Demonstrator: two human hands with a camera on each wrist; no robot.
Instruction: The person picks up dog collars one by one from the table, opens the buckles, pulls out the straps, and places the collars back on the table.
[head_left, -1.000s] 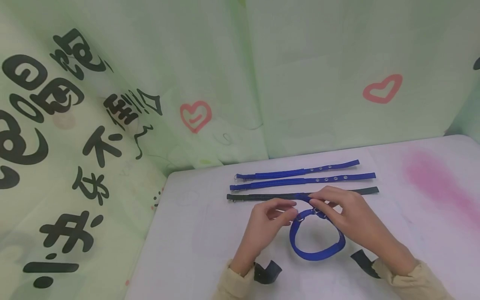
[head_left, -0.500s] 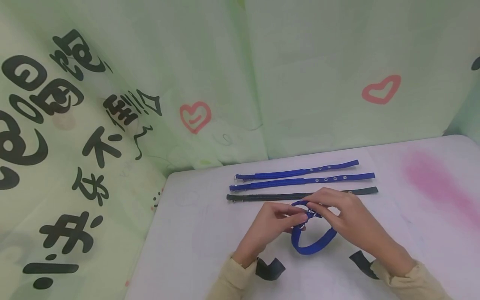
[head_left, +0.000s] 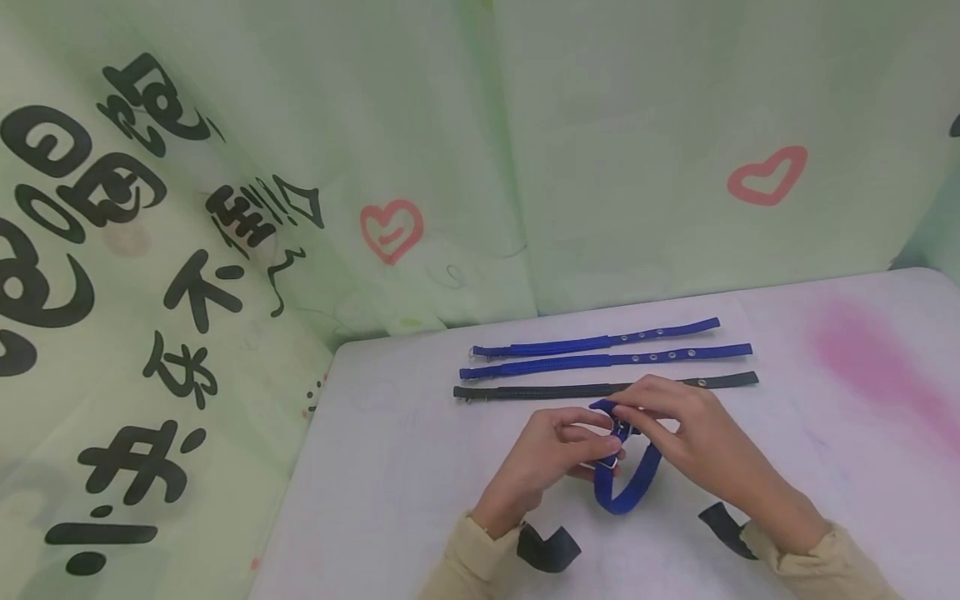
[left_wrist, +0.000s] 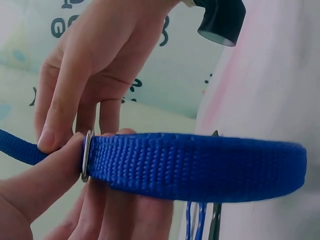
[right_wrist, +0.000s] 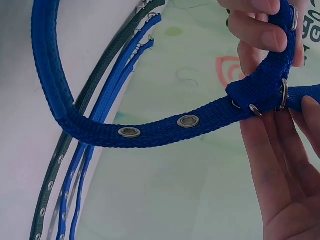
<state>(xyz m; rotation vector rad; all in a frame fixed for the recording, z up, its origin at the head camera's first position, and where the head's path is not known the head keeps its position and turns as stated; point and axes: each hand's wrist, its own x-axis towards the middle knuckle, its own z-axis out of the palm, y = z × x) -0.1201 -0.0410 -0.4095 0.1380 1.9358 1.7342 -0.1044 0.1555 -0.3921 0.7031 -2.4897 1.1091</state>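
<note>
A blue webbing collar [head_left: 626,498] with metal eyelets is bent into a loop and held off the table by both hands. My left hand [head_left: 558,450] pinches the band beside a metal ring [left_wrist: 86,156], thumb on one face and fingers behind. My right hand [head_left: 693,429] pinches the strap's free end between thumb and fingertips. That end passes through the buckle [right_wrist: 285,94], as the right wrist view shows. Two eyelets [right_wrist: 188,121] show on the band between the buckle and the padded part. The right hand's fingers partly hide the buckle in the head view.
Behind the hands, two blue collars [head_left: 555,365] and one dark green collar [head_left: 547,392] lie flat, side by side, on the white table [head_left: 390,467]. A green curtain [head_left: 622,167] with red hearts and black writing hangs behind. Black straps [head_left: 551,550] hang at the wrists.
My left hand has moved right along the loop, from its left side to the buckle area. The loop looks narrower and has turned. The right hand keeps its grip on the strap end.
</note>
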